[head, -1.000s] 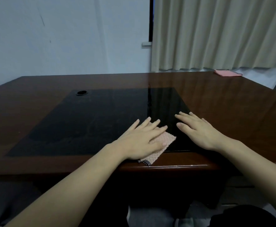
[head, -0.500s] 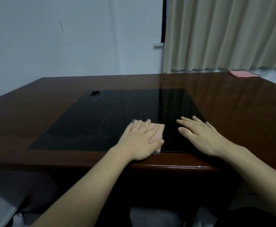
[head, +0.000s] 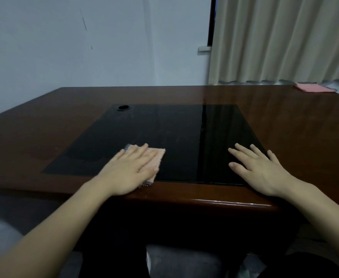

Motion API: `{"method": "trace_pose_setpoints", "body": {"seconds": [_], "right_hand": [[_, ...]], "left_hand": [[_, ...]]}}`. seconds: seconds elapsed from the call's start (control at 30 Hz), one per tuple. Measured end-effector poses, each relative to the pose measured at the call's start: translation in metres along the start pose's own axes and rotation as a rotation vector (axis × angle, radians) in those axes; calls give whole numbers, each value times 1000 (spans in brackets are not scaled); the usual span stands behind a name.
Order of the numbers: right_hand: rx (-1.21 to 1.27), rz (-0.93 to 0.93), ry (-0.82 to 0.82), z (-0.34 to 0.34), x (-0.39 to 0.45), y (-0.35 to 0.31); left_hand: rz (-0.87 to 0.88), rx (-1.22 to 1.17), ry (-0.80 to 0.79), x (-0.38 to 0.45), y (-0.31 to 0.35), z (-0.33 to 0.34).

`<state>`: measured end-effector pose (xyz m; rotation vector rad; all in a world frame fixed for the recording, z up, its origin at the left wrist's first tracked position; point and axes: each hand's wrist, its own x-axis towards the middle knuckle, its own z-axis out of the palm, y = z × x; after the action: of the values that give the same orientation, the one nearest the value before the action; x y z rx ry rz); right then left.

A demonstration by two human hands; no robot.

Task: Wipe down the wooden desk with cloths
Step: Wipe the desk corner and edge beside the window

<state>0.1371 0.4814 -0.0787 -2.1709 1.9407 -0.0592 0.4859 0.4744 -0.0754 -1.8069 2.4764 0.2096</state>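
A dark wooden desk (head: 285, 125) with a black inlaid panel (head: 164, 137) fills the view. My left hand (head: 127, 171) lies flat with straight fingers on a folded pale pink cloth (head: 156, 159), pressing it onto the panel near the desk's front edge. Only the cloth's right side and far corners show past the hand. My right hand (head: 259, 169) rests flat on the panel's front right corner, fingers spread, holding nothing.
A second pink cloth (head: 313, 88) lies at the desk's far right corner. A round cable hole (head: 123, 107) sits at the panel's far left corner. A white wall stands behind the desk, with a beige curtain (head: 281, 41) at the right.
My left hand has slid the cloth leftward along the front of the panel, away from my right hand. The right hand has stayed in place on the panel.
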Motion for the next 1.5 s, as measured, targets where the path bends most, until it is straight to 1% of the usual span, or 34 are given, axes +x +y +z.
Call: {"method": "trace_pose_setpoints", "body": {"seconds": [0.07,0.13,0.17,0.23,0.3,0.4,0.47,0.57,0.63,0.73,0.8,0.87,0.93,1.07,1.17,1.23,1.3,1.43,1.5], "right_hand": [[-3,2,6,0,0,0],[4,2,9,0,0,0],[5,3,7,0,0,-1],[4,1,6,-1,0,-1],[2,1,6,-2,-1,-1],[-15,8,8,-3,1,-2],[-31,8,13,-3,1,-3],[-38,-11,42,-4,0,-11],[-25,-23,45,-5,-1,-25],[-8,-62,39,-2,1,-52],[9,-111,44,1,6,-70],[18,-156,44,5,11,-88],[23,-193,38,6,20,-106],[44,-229,35,6,37,-129],[59,-231,8,10,42,-136],[27,-240,-15,16,41,-135],[14,-248,-14,20,39,-131],[15,-247,3,21,39,-130],[14,-246,6,21,39,-132]], "left_hand": [[-75,-13,0,8,-9,-2],[-118,16,12,17,6,-2],[-110,27,22,20,20,-1],[-29,40,43,21,56,1],[95,20,35,14,88,5],[198,-15,14,3,99,10],[206,-12,21,-3,83,11],[156,32,24,-12,40,9],[80,43,27,-15,2,5],[-89,8,18,-12,-53,0],[-171,-15,5,-7,-67,-3],[-206,16,9,-1,-57,-4],[-143,46,31,0,-32,-2],[89,33,52,-21,21,7],[157,21,66,-33,19,14],[141,26,56,-35,-3,12],[88,34,50,-38,-33,7],[-115,-2,19,-35,-103,0],[-202,-20,12,-30,-123,-4]]}}
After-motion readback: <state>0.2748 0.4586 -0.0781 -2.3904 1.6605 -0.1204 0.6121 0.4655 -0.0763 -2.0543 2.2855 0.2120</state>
